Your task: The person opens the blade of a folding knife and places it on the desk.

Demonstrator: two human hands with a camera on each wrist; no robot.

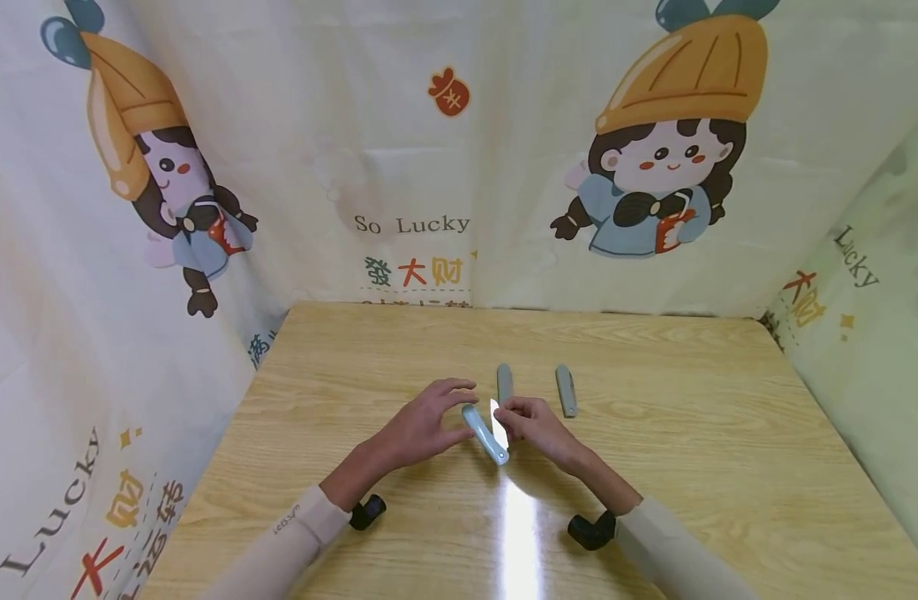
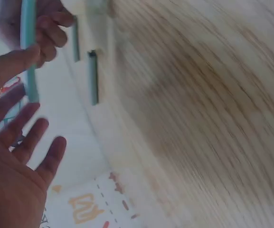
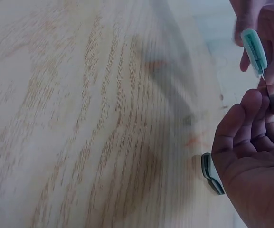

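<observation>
A folding knife with a pale blue-green handle (image 1: 483,433) is partly unfolded between the two hands, above the table. Its shiny blade (image 1: 499,427) stands out from the handle at a narrow angle. My right hand (image 1: 534,425) pinches the blade between thumb and fingertips. On the handle's other side, my left hand (image 1: 427,423) holds it, thumb against the handle (image 2: 31,71) and the other fingers spread. In the right wrist view, the handle's slotted edge (image 3: 254,50) shows, with the thin blade running to the right fingertips (image 3: 251,100).
Two more folded knives lie farther back on the wooden table (image 1: 353,358): a grey-green one (image 1: 505,379) just behind the right hand and another (image 1: 567,390) to its right. A printed cloth (image 1: 316,150) hangs around the back and sides.
</observation>
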